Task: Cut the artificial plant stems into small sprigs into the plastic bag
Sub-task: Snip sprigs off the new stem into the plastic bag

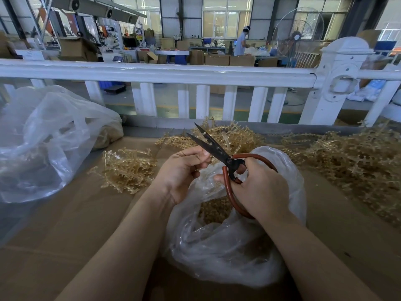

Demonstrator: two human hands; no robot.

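Artificial plant stems (347, 157), tan and branched, lie in loose heaps on the cardboard-covered counter (65, 224): one small heap (128, 170) left of the hands, a larger spread along the far and right side. Plastic bag (227, 246), clear and open at the top, sits on the counter beneath the hands and holds cut sprigs (213, 210). Right hand (260, 190) grasps the red handles of the scissors (217, 151); the dark blades are parted and point up and away. Left hand (184, 170) is curled, fingertips pinched just beside the blades above the bag; what it pinches cannot be told. A second clear bag (43, 137) lies at the left. A white railing (152, 72) borders the far edge of the counter.
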